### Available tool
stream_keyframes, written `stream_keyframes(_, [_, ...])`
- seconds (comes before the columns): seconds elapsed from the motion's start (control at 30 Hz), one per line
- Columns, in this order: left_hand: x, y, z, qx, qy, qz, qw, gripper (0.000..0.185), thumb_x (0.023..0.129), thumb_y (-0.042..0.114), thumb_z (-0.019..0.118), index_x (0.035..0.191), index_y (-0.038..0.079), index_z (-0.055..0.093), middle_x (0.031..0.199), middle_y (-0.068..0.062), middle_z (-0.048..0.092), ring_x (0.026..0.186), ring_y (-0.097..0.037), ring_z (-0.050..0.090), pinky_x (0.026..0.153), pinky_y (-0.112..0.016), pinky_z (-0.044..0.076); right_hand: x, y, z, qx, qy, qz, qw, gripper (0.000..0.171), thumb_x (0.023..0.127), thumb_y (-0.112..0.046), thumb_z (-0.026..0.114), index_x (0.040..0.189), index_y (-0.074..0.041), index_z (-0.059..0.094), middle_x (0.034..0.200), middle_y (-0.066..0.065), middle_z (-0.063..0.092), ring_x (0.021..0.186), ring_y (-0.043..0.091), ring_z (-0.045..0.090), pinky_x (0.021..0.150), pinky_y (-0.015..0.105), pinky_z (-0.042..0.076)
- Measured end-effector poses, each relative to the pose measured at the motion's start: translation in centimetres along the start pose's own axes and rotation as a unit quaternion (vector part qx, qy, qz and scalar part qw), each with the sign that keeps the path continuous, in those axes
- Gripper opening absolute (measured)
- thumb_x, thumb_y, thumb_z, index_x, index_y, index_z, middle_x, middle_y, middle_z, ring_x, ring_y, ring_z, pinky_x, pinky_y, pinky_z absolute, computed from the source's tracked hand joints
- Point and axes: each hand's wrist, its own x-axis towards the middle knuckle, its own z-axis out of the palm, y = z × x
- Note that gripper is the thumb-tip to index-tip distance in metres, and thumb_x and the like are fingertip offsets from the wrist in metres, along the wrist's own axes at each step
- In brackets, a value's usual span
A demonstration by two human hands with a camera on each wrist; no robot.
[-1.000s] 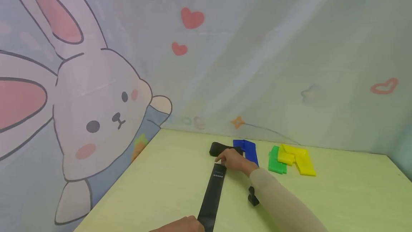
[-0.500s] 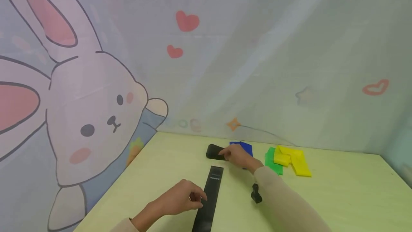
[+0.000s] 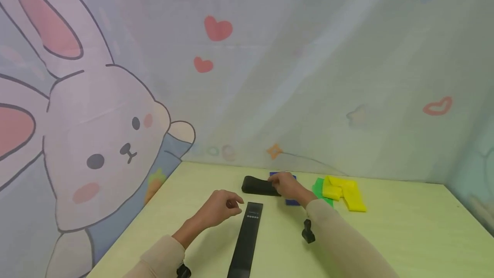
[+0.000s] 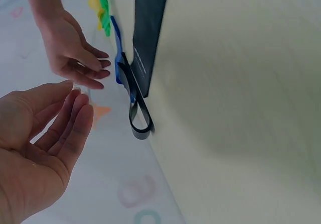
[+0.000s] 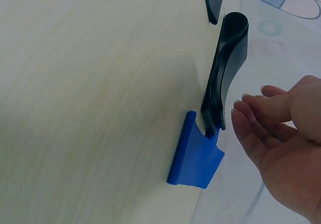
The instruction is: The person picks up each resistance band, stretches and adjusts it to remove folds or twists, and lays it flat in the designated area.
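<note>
**Two hands above black bands on the tabletop**

The pale tabletop (image 3: 386,235) carries everything. A long flat black band (image 3: 245,239) lies just right of the left hand (image 3: 218,207), which hovers with relaxed fingers and holds nothing. The looped black band (image 3: 256,185) lies at the fingertips of the right hand (image 3: 287,185). Only the right wrist view shows this hand loosely curled and not gripping. A blue band (image 5: 196,156) lies partly under the loop. Green (image 3: 318,188) and yellow (image 3: 345,192) bands lie beyond the right hand.

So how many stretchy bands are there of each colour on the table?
Black bands: 2, one flat and one looped
Blue band: 1
Green band: 1
Yellow band: 1, as far as the folds show
Total: 5
</note>
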Motion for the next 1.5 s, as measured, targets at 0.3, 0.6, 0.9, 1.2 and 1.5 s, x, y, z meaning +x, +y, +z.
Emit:
stream_keyframes(0.3, [1.8, -2.0, -0.1, 0.007, 0.039, -0.025, 0.9989, 0.02, 0.09, 0.001, 0.071, 0.11, 0.001, 0.073, 0.089, -0.006, 0.071, 0.079, -0.021, 0.067, 0.066, -0.03, 0.055, 0.1, 1.9, 0.2, -0.048, 0.018, 0.015, 0.999, 0.028, 0.087, 0.012, 0.061, 0.114, 0.012, 0.068, 0.109, 0.025, 0.068, 0.099, 0.036, 0.067, 0.085, 0.044, 0.056])
stream_keyframes(0.6, [5.1, -3.1, 0.5, -0.048, 0.065, -0.06, 0.995, 0.029, 0.09, 0.0, 0.071, 0.12, -0.001, 0.069, 0.104, -0.019, 0.07, 0.091, -0.031, 0.07, 0.074, -0.039, 0.058, 0.0, 2.0, -0.7, 0.113, 0.044, 0.176, 0.977, 0.038, 0.081, 0.013, 0.065, 0.119, 0.015, 0.065, 0.105, 0.023, 0.07, 0.064, 0.02, 0.064, 0.061, 0.029, 0.055])
stream_keyframes(0.9, [8.4, -3.5, 2.1, -0.08, 0.067, -0.07, 0.9921, 0.028, 0.091, -0.003, 0.069, 0.119, -0.001, 0.068, 0.102, -0.018, 0.071, 0.095, -0.032, 0.068, 0.075, -0.039, 0.057, 0.0, 2.2, -0.8, 0.204, 0.053, 0.228, 0.95, 0.038, 0.084, 0.013, 0.065, 0.121, 0.018, 0.062, 0.103, 0.025, 0.07, 0.073, 0.03, 0.072, 0.066, 0.033, 0.059])
stream_keyframes(1.2, [11.5, -3.6, 4.6, -0.068, 0.026, -0.06, 0.9956, 0.026, 0.093, -0.002, 0.066, 0.118, -0.004, 0.069, 0.1, -0.016, 0.072, 0.094, -0.031, 0.069, 0.075, -0.038, 0.057, 0.0, 2.8, -0.6, 0.239, 0.04, 0.239, 0.94, 0.036, 0.089, 0.01, 0.064, 0.123, 0.019, 0.059, 0.104, 0.027, 0.07, 0.076, 0.03, 0.074, 0.065, 0.032, 0.059])
stream_keyframes(1.5, [13.0, -4.5, 7.0, 0.022, -0.016, -0.042, 0.9988, 0.024, 0.089, -0.005, 0.069, 0.113, -0.006, 0.071, 0.102, -0.017, 0.071, 0.098, -0.033, 0.067, 0.08, -0.041, 0.056, -0.1, 3.5, -0.7, 0.26, 0.047, 0.245, 0.933, 0.039, 0.086, 0.01, 0.067, 0.123, 0.019, 0.059, 0.114, 0.031, 0.066, 0.079, 0.031, 0.074, 0.065, 0.032, 0.059])
